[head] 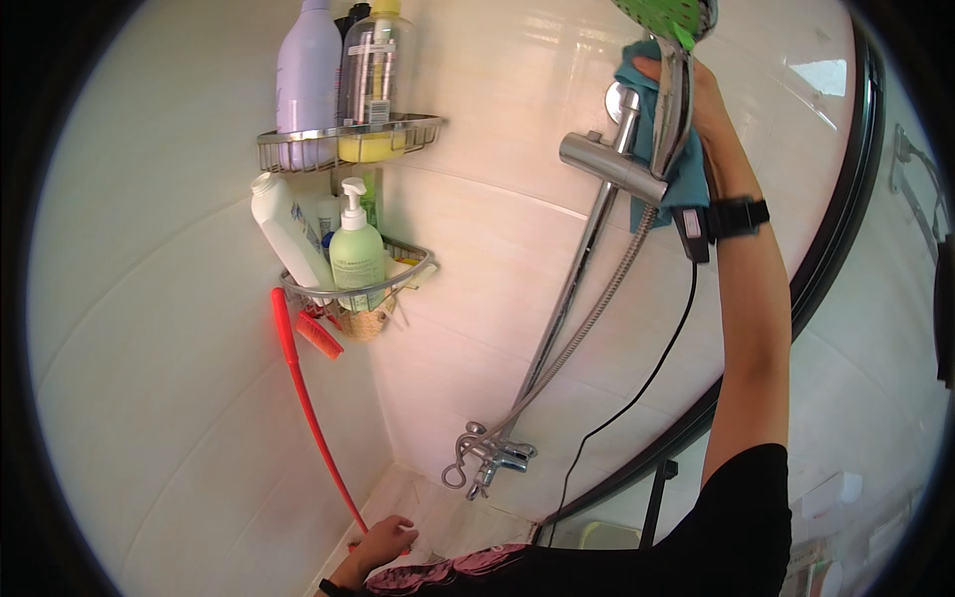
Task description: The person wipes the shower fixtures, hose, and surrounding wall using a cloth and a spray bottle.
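High on the wall, my right hand (709, 97) grips a teal cloth (685, 175) against the upper part of the rail, just behind the handle of the handheld shower head (674, 104). That shower head has a green face and sits in a chrome bracket (608, 163) on the slide rail (571, 298). Part of the hand is hidden by the handle. Down low, my left hand (386, 539) hangs with its fingers loosely apart and nothing visible in it. It overlaps the lower end of a long red-handled brush (304, 399) leaning on the left wall.
Two wire corner shelves, an upper (418, 127) and a lower (414, 272), hold several bottles. A red brush (319, 336) hangs below them. The metal hose (589, 321) runs to the chrome mixer tap (496, 454). A black cable (634, 395) trails from my right wrist. A black frame (835, 231) curves along the right.
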Action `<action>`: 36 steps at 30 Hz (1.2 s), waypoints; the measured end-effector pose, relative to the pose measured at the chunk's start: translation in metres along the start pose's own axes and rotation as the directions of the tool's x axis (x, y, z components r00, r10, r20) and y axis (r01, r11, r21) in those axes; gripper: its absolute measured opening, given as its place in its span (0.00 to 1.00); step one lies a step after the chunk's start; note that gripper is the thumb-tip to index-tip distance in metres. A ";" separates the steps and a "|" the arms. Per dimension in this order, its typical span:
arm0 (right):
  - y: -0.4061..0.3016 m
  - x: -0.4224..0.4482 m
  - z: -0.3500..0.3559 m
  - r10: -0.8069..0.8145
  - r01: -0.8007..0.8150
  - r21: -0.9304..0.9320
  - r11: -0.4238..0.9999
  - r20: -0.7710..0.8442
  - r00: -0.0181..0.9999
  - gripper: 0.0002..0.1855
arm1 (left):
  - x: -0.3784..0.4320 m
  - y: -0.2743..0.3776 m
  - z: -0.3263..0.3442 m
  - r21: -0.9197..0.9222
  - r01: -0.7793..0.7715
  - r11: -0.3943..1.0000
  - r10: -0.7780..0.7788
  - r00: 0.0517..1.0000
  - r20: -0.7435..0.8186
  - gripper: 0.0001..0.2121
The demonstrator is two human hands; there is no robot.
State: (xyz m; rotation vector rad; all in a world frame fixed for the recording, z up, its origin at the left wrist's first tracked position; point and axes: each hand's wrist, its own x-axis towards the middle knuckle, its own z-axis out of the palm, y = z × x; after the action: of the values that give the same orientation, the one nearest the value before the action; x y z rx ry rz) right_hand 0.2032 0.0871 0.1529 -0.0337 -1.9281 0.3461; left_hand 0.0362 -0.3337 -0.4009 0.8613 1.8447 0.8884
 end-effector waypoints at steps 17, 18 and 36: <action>-0.051 -0.055 -0.009 0.343 -0.307 0.169 0.937 -0.266 0.901 0.13 | -0.022 -0.070 -0.038 -0.036 0.027 0.999 -0.033 0.980 -0.195 0.14; -0.058 -0.044 -0.008 0.310 -0.268 0.199 0.943 -0.226 0.923 0.13 | -0.019 -0.070 -0.036 -0.026 0.024 0.999 -0.028 0.983 -0.180 0.14; 0.006 -0.184 0.021 0.542 -0.544 0.124 0.830 -0.413 0.732 0.17 | -0.037 -0.069 -0.032 0.021 0.024 0.999 -0.022 0.996 -0.082 0.16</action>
State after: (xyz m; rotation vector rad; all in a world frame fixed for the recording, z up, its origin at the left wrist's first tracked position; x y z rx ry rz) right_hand 0.2526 0.0537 -0.0226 -0.6474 -1.4351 0.6658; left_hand 0.0073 -0.4061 -0.4323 0.8262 1.9343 0.9021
